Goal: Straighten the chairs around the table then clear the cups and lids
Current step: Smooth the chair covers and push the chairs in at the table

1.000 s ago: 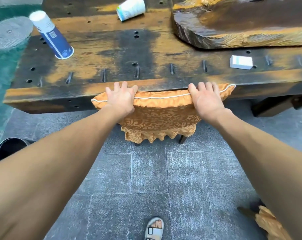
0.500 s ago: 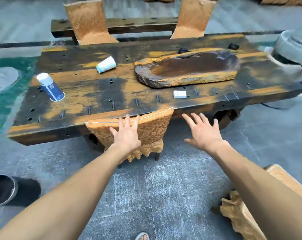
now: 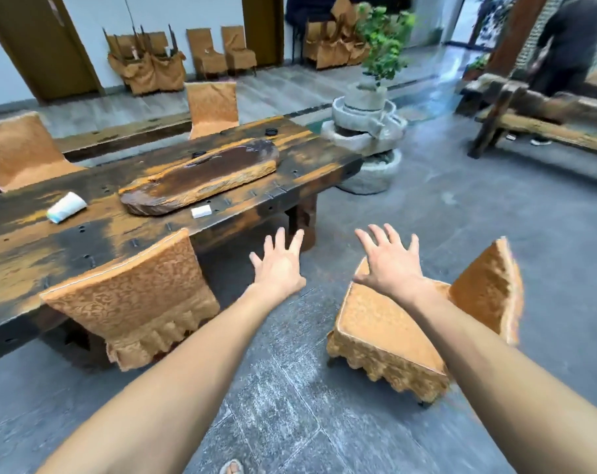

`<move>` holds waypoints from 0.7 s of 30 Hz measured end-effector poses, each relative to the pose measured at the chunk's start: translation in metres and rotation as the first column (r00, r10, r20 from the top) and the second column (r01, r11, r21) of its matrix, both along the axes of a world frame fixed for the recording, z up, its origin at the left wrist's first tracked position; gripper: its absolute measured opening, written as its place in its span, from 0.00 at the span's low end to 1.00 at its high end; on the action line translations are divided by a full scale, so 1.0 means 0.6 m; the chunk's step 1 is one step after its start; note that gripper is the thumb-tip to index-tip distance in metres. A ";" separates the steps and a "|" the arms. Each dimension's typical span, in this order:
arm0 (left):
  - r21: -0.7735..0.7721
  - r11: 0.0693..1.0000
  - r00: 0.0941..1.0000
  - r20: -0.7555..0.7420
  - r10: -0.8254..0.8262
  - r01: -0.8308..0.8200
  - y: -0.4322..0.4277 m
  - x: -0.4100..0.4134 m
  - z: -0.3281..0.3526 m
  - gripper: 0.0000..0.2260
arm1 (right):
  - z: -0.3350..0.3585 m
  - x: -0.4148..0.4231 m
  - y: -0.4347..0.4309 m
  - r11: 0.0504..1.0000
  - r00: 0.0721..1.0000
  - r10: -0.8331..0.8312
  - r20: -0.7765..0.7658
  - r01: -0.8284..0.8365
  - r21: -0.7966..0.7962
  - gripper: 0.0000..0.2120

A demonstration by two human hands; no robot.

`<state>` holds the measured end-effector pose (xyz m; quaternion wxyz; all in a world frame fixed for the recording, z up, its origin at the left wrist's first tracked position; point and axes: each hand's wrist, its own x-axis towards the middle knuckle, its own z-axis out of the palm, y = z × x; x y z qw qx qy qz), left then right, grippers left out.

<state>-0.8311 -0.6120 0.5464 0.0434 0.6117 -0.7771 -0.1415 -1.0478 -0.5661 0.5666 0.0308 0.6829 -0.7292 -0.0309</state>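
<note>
- Along the near long edge of the counter (image 3: 290, 172), a tucked chair (image 3: 136, 299) stands with its back close against that edge and its frilled cover hanging to the floor (image 3: 290, 405).
- Off the counter's near right corner, a stray chair (image 3: 393, 330) sits askew, well apart from the edge. Its seat corner points toward the counter's leg and its back is turned away.
- Between those two chairs, out from the counter's edge, runs a strip of grey tiled floor, and your arms reach over it.
- Your left hand (image 3: 280, 265) is spread with the fingers splayed, holding nothing, above that strip near the counter's leg.
- Your right hand (image 3: 389, 261) is spread too, over the stray chair's seat corner. You cannot tell whether it touches.
- On the counter, a paper cup (image 3: 66, 206) lies on its side, left of the wooden slab (image 3: 201, 176).
- A white box (image 3: 201, 211) lies just beside the slab, near the counter's near edge.
- Across the counter, two far chairs (image 3: 213, 107) stand at the opposite edge.
- Past the counter's right end, a stone planter (image 3: 365, 131) stands just beside it, and wide grey floor spreads out from there.
</note>
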 end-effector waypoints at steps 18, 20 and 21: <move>0.104 0.919 0.925 -0.021 -0.380 0.380 0.386 -0.580 0.002 0.47 | -0.003 -0.553 0.507 0.901 0.897 -0.433 0.084 0.433 0.022 0.42; 0.113 0.921 0.928 -0.008 -0.373 0.372 0.381 -0.607 -0.007 0.47 | -0.013 -0.573 0.503 0.901 0.897 -0.432 0.097 0.433 0.018 0.42; 0.124 0.921 0.928 -0.006 -0.371 0.369 0.376 -0.628 -0.014 0.47 | -0.019 -0.588 0.498 0.902 0.897 -0.431 0.098 0.431 0.024 0.42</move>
